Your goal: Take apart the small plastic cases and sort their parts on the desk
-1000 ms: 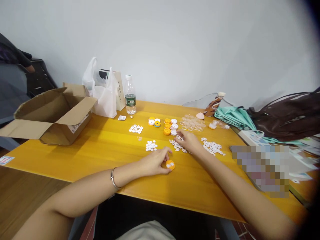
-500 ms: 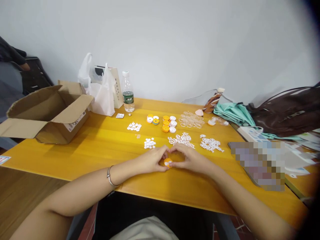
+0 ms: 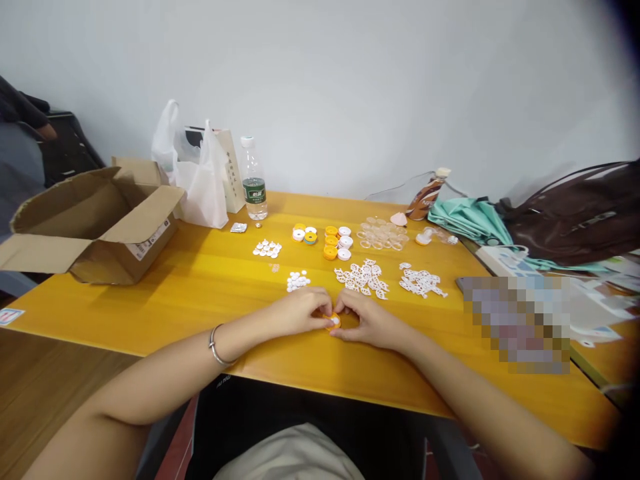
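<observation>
Between my two hands is a small round orange piece (image 3: 333,323) with a white centre. My left hand (image 3: 303,313) pinches it from the left with thumb and fingers. From the right, the fingertips of my right hand (image 3: 369,319) close on the same piece. Just beyond my left hand lies a cluster of small white caps (image 3: 299,281). White openwork leaf-shaped parts (image 3: 363,278) are spread past my right hand, and a second pile of them (image 3: 423,282) sits farther right.
Orange and white round cases (image 3: 338,243) stand mid-table beside clear rings (image 3: 383,233) and white discs (image 3: 267,249). At the left are an open cardboard box (image 3: 95,227), a plastic bag (image 3: 200,187) and a water bottle (image 3: 255,183). A brown bottle (image 3: 426,197) and dark bag (image 3: 575,220) are right.
The fingers of both hands have shifted on the orange piece, with my right thumb now lower along its near edge. The view has tilted slightly.
</observation>
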Tool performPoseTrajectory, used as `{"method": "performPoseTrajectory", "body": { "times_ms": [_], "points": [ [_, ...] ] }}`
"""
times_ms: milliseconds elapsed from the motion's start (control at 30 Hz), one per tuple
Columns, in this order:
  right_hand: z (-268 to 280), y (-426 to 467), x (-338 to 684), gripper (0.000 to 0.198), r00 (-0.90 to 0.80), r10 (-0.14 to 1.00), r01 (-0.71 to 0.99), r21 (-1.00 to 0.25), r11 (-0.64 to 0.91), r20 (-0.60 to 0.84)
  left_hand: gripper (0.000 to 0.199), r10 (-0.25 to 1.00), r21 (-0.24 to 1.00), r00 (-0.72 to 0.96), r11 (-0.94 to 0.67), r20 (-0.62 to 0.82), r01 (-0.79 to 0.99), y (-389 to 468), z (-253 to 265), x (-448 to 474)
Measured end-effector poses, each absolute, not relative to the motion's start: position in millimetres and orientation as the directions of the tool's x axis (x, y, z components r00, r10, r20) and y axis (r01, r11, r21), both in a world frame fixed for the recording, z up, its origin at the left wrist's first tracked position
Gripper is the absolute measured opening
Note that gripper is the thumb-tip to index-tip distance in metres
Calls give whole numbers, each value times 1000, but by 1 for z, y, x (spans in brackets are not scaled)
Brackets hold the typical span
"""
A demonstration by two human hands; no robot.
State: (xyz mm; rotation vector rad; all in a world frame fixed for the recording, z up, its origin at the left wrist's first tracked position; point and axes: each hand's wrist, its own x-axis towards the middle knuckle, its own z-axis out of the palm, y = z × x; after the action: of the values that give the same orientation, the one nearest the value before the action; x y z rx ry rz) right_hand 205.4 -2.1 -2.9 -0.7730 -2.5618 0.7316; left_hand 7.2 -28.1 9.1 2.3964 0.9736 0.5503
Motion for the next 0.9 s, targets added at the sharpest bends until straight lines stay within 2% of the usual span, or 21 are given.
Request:
{"method": "performPoseTrajectory", "body": {
  "times_ms": [367, 500, 633, 800, 900],
  "points": [
    [-3, -7, 197, 17, -766, 602, 407, -554, 726, 226, 14, 816, 483, 567, -545, 115, 685, -32, 6, 14],
    [-4, -6, 197, 18, -766, 610, 425, -550, 719, 205, 7, 783, 370, 599, -614, 168, 698, -37, 4, 18],
    [-5, -6, 198, 18, -759, 619, 439, -543, 716, 201, 8, 741, 286, 653, -667, 158, 688, -42, 6, 20],
    [-4, -7, 199, 17, -755, 622, 425, -566, 706, 208, 5, 729, 357, 655, -676, 197, 645, -35, 11, 12],
    [-3, -7, 200, 16, -752, 627, 423, -580, 696, 205, 9, 795, 377, 538, -607, 281, 700, -18, 14, -5]
  ]
}}
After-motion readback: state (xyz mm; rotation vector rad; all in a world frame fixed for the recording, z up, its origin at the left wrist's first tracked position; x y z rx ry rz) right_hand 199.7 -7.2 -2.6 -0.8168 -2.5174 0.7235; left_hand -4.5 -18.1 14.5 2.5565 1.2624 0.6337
